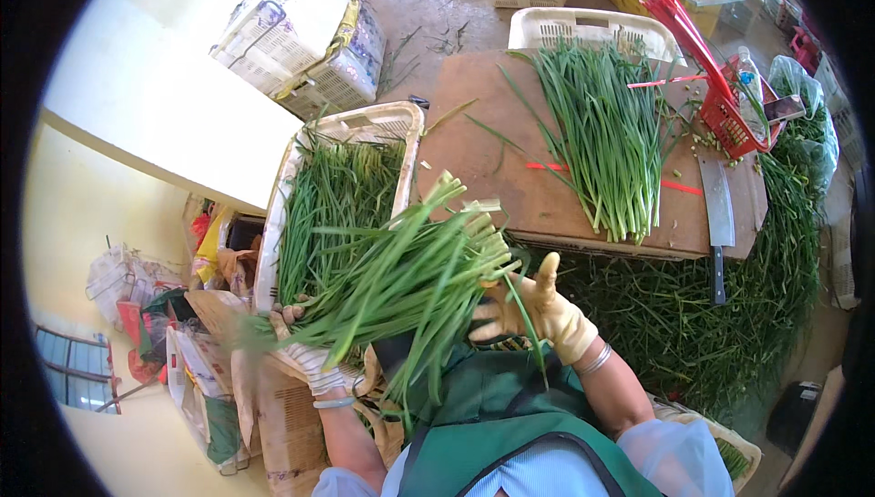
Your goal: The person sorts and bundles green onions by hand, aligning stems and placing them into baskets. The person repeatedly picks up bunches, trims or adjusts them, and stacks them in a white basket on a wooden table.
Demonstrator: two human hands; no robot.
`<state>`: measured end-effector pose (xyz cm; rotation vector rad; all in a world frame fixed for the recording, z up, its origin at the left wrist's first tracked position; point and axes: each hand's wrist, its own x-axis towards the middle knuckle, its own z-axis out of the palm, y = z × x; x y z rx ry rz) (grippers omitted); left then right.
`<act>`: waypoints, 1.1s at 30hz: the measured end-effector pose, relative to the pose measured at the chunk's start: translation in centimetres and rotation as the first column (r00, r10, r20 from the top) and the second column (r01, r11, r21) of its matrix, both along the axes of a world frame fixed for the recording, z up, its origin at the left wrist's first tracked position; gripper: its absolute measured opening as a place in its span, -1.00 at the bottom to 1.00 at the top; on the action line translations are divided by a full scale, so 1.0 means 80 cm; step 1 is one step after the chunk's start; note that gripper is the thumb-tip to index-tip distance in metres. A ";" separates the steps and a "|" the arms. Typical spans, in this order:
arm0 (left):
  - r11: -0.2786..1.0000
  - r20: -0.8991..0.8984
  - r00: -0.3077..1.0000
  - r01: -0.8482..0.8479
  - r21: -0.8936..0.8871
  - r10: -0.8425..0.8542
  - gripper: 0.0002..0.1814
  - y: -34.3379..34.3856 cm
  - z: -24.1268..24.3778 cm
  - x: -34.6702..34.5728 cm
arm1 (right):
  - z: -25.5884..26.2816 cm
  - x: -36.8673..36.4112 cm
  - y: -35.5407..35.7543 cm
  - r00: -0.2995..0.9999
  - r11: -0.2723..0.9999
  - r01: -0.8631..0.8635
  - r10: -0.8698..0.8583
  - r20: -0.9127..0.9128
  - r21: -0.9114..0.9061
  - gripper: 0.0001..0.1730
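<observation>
A loose bunch of garlic chives (417, 271) spans the space before my apron, cut stem ends up at the right and leaves trailing left and down. My left hand (304, 353), in a pale glove, grips it near the leaf ends, partly covered by blurred leaves. Beside the stem ends, my right hand (540, 312) in a cream glove has its thumb raised and fingers apart; one loose blade hangs across the palm. On the wooden board (478, 107) lies a neat pile of chives (601, 141), stem ends towards me, with red ties (682, 187) showing at its sides.
A cleaver (716, 210) lies at the board's right, its handle past the edge. Behind it stands a red basket (735, 117) with a bottle and a phone. A white crate (410, 148) of chives adjoins the board's left. Loose green leaves (683, 333) heap below right.
</observation>
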<state>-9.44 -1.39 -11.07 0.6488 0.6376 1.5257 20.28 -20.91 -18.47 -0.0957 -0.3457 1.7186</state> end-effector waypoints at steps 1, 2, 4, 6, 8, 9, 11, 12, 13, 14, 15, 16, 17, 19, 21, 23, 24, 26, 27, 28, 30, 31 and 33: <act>1.000 0.019 1.000 0.018 -0.003 -0.018 -0.84 0.012 -0.012 -0.010 | 0.004 0.000 -0.010 0.999 0.999 -0.013 0.012 -0.030 -0.039 0.44; 0.999 0.031 0.999 0.036 -0.012 -0.036 -0.83 0.025 -0.027 -0.027 | 0.005 0.001 -0.019 0.999 0.999 -0.045 0.044 -0.030 -0.019 0.41; 1.000 0.003 1.000 0.018 0.003 -0.018 -0.82 0.022 -0.024 -0.016 | -0.010 -0.005 -0.034 0.993 0.991 -0.094 0.099 0.057 -0.091 0.24; 0.998 0.043 0.998 0.051 -0.024 -0.050 -0.81 0.031 -0.030 -0.016 | -0.009 -0.006 -0.037 0.978 0.979 -0.184 0.192 0.077 -0.092 -0.07; 0.993 0.124 0.985 0.121 -0.007 -0.119 -0.82 0.036 -0.040 -0.030 | 0.034 -0.005 -0.034 0.901 0.948 -0.154 0.250 0.355 -0.277 -0.41; 0.989 0.147 0.978 0.147 -0.003 -0.145 -0.82 0.039 -0.044 -0.034 | 0.051 -0.005 -0.034 0.841 0.931 -0.135 0.289 0.458 -0.340 -0.53; 0.980 0.194 0.961 0.198 0.021 -0.199 -0.82 0.045 -0.051 -0.044 | 0.054 -0.006 -0.051 0.963 0.905 -0.143 0.221 0.155 -0.402 -0.67; 0.976 0.283 0.936 0.219 0.004 -0.211 -0.81 0.057 -0.064 -0.083 | 0.087 0.005 -0.075 0.951 0.884 -0.021 0.162 0.263 -0.467 -0.64; 0.978 0.282 0.937 0.210 0.017 -0.206 -0.81 0.051 -0.061 -0.084 | 0.075 0.015 -0.114 0.940 0.804 0.156 0.058 0.337 -0.574 -0.63; 0.978 0.285 0.936 0.207 0.023 -0.205 -0.81 0.045 -0.056 -0.072 | 0.045 0.024 -0.156 0.877 0.723 0.420 -0.166 0.452 -0.549 -0.63; 0.980 0.283 0.938 0.198 0.033 -0.199 -0.80 0.038 -0.050 -0.067 | 0.013 0.033 -0.196 0.741 0.597 0.646 -0.341 0.579 -0.475 -0.63; 0.993 -0.012 0.994 0.111 0.044 -0.111 -0.80 0.038 -0.046 -0.059 | -0.005 0.038 -0.210 0.488 0.585 0.720 -0.046 0.872 -0.373 -0.73; 0.998 -0.042 0.999 0.029 -0.049 -0.031 -0.75 0.040 -0.024 -0.049 | -0.021 0.045 -0.220 -0.056 0.643 0.714 0.447 0.893 -0.278 -0.76; 0.995 -0.034 0.999 0.020 -0.102 -0.024 -0.76 0.020 0.075 0.024 | 0.003 0.048 -0.210 -0.522 0.678 0.550 0.735 0.433 -0.488 -0.69; 0.970 -0.225 0.954 0.225 0.096 -0.199 -0.79 0.035 0.144 0.054 | 0.055 0.033 -0.174 -0.368 0.820 0.404 0.551 0.749 -0.405 -0.56; 0.864 -0.304 0.861 0.472 0.174 -0.409 -0.81 0.034 0.222 0.111 | 0.096 0.025 -0.142 -0.498 0.817 0.196 0.560 0.662 -0.543 -0.24; 0.769 -0.339 0.821 0.558 0.311 -0.459 -0.79 0.037 0.249 0.141 | 0.095 0.022 -0.147 -0.677 0.882 0.240 0.451 0.582 -0.405 -0.07; 0.725 -0.577 0.772 0.555 0.408 -0.266 -0.70 0.032 0.313 0.170 | 0.104 0.016 -0.135 -0.847 0.962 0.267 0.266 0.461 -0.063 0.28; 0.736 -0.593 0.785 0.506 0.449 -0.178 -0.73 0.002 0.349 0.159 | 0.127 0.005 -0.108 -0.835 0.938 0.239 0.066 0.546 0.251 0.32; 0.731 -0.585 0.798 0.485 0.481 -0.145 -0.75 -0.015 0.359 0.167 | 0.152 -0.008 -0.086 -0.850 0.880 0.213 -0.047 0.525 0.424 0.31; 0.671 -0.502 0.831 0.515 0.533 -0.239 -0.79 -0.026 0.349 0.224 | 0.165 -0.013 -0.064 -0.874 0.709 0.211 -0.171 0.455 0.673 0.19; 0.692 -0.527 0.832 0.483 0.537 -0.171 -0.79 -0.034 0.359 0.232 | 0.166 -0.020 -0.044 -0.862 0.586 0.188 -0.287 0.419 0.788 0.09; 0.715 -0.533 0.821 0.497 0.491 -0.205 -0.79 -0.026 0.366 0.253 | 0.179 -0.029 -0.006 -0.894 0.390 0.142 -0.344 0.287 0.910 -0.15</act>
